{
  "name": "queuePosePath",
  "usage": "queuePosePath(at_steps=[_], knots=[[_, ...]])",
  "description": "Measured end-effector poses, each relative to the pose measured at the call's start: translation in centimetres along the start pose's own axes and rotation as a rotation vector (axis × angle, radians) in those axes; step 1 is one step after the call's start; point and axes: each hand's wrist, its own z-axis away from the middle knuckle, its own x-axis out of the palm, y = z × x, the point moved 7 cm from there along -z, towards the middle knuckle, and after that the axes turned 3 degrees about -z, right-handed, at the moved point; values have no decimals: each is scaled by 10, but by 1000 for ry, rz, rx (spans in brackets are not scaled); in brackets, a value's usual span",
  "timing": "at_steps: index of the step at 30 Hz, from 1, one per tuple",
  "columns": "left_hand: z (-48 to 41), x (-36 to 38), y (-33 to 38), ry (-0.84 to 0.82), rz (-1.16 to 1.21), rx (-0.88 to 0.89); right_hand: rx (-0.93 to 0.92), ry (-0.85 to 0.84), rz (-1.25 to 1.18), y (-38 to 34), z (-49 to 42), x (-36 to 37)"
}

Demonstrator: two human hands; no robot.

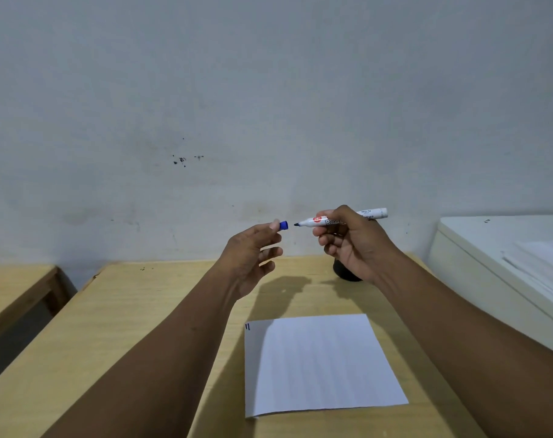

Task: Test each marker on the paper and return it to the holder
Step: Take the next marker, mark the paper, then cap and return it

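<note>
My right hand [351, 245] holds a white marker [373, 214] level above the table, its bare dark tip pointing left. My left hand [253, 251] pinches the blue cap [283, 225] just left of that tip, a small gap between them. A white sheet of paper [319, 361] lies on the wooden table [126, 327] below, with two short blue strokes [247, 326] at its top left corner. A black holder [344, 275] stands at the back of the table, mostly hidden behind my right hand.
A grey wall rises right behind the table. A white cabinet [477, 263] with stacked white sheets [540, 263] stands close on the right. Another wooden table [13, 289] sits to the left across a gap.
</note>
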Motion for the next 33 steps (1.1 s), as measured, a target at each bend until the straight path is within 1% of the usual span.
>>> queuePosePath(at_steps=[5, 10, 12, 13, 16, 18, 19, 22, 24, 27, 33], knots=[[-4, 16, 4, -55, -48, 12, 7, -63, 25, 0, -2, 6], [-13, 33, 7, -62, -72, 56, 3, -80, -34, -1, -10, 0], [-18, 35, 10, -42, -133, 81, 25, -103, 26, -3, -16, -5], [-21, 35, 12, -19, -176, 96, 59, -116, 110, -3, -19, -8], [-28, 37, 21, 64, -272, 159, 244, -118, 479, -8, -23, -29], [-35, 43, 31, 90, -330, 220, 307, -107, 702, -21, -25, -49], [-38, 48, 36, 95, -370, 249, 301, -95, 831, -30, -27, -58], [-51, 63, 44, 102, -478, 311, 197, -30, 1272, -57, -35, -77], [-60, 73, 45, 107, -513, 334, 142, -6, 1468, -67, -39, -81], [-72, 87, 45, 109, -601, 385, 89, 12, 1553, -75, -47, -84], [-88, 114, 36, 95, -924, 487, 39, 25, 1520, -75, -63, -92]])
